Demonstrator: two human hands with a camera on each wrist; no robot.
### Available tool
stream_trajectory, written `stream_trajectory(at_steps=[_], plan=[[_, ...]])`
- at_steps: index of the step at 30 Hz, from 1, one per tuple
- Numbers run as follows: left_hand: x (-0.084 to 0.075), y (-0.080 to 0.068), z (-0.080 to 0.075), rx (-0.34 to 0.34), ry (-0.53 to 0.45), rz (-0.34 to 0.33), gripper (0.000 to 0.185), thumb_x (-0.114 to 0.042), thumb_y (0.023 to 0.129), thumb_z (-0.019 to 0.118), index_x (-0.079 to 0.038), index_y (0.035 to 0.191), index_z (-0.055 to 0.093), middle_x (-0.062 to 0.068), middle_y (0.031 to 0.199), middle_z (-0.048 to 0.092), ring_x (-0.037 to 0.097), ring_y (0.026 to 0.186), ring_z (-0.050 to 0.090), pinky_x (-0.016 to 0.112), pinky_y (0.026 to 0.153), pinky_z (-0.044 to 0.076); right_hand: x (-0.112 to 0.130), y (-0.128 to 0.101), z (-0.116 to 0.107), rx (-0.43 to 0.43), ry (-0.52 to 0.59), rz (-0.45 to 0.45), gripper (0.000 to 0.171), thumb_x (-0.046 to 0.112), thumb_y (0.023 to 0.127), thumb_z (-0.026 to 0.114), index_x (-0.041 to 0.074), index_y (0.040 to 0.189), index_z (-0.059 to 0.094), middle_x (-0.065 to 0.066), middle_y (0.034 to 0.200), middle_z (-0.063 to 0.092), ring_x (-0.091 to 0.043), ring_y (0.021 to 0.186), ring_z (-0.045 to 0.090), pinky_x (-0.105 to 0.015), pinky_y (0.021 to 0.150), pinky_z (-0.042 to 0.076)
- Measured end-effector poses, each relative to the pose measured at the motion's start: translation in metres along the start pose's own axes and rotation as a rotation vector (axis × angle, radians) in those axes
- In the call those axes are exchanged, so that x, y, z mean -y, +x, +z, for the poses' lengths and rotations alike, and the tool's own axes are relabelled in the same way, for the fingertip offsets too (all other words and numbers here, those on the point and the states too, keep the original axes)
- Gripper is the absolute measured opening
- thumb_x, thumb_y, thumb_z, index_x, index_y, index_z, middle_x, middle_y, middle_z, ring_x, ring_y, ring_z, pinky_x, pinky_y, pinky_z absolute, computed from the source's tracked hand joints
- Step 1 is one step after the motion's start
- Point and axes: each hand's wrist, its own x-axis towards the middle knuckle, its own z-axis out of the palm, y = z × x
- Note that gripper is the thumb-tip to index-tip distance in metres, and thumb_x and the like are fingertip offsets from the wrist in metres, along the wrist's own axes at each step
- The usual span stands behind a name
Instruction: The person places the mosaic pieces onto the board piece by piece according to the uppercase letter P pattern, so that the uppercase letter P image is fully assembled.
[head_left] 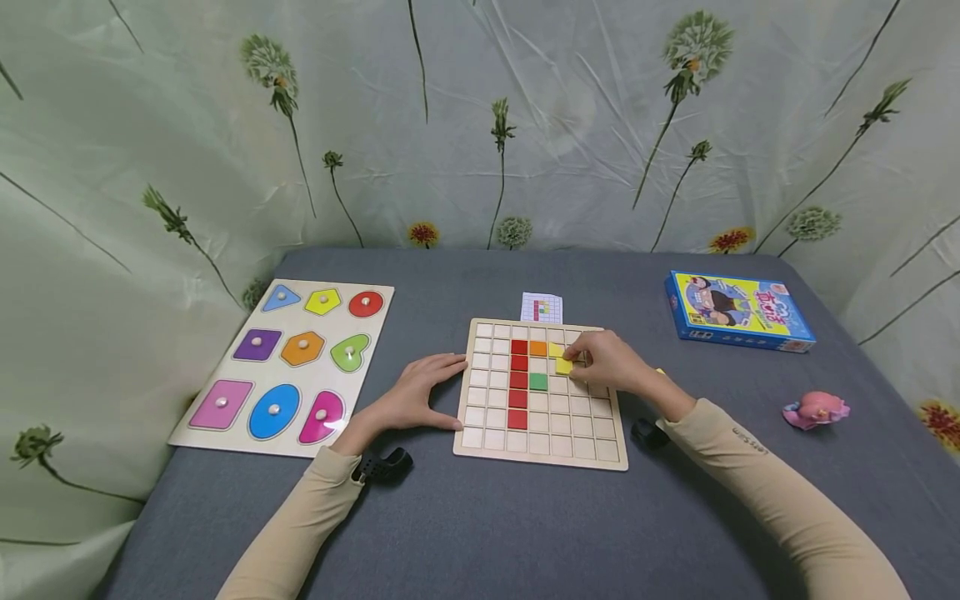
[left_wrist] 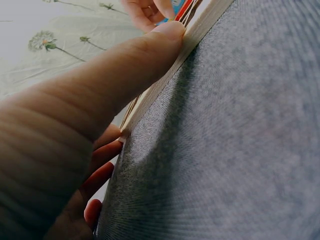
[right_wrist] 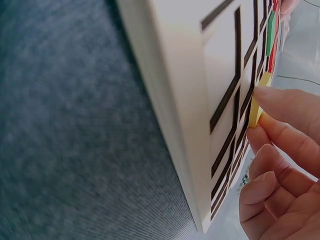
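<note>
A wooden grid board (head_left: 540, 446) lies on the table between the hands. A column of red tiles (head_left: 518, 379), an orange tile (head_left: 537, 348), a green tile (head_left: 537, 382) and a yellow tile (head_left: 555, 350) fill some of its squares. With thumb and fingertips, my right hand (head_left: 611, 360) pinches another yellow tile (right_wrist: 255, 112) over the board, beside the first yellow one. My left hand (head_left: 416, 396) is spread along the board's left edge, thumb (left_wrist: 150, 52) and fingertips touching the rim. Behind the board lies a small pattern card (head_left: 542, 307) with a coloured grid.
On the left is a knobbed shape puzzle (head_left: 375, 321) with several coloured pieces. A blue and yellow box (head_left: 738, 310) lies at the back right, a pink toy (head_left: 816, 410) in front of it. Something small and yellow (head_left: 660, 372) peeks out behind my right wrist.
</note>
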Motion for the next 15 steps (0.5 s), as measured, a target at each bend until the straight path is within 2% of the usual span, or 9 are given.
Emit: stream_trajectory(at_steps=[15], plan=[[-0.0022, -0.0003, -0.0012, 0.008, -0.003, -0.005, 0.090, -0.041, 0.067, 0.080, -0.007, 0.141, 0.042, 0.011, 0.148, 0.041, 0.032, 0.139, 0.032, 0.058, 0.108, 0.022, -0.0018, 0.0008, 0.0063, -0.040, 0.047, -0.028, 0.018, 0.009, 0.077, 0.074, 0.004, 0.094, 0.073, -0.008, 0.091, 0.071, -0.012, 0.073, 0.052, -0.024, 0.066, 0.042]])
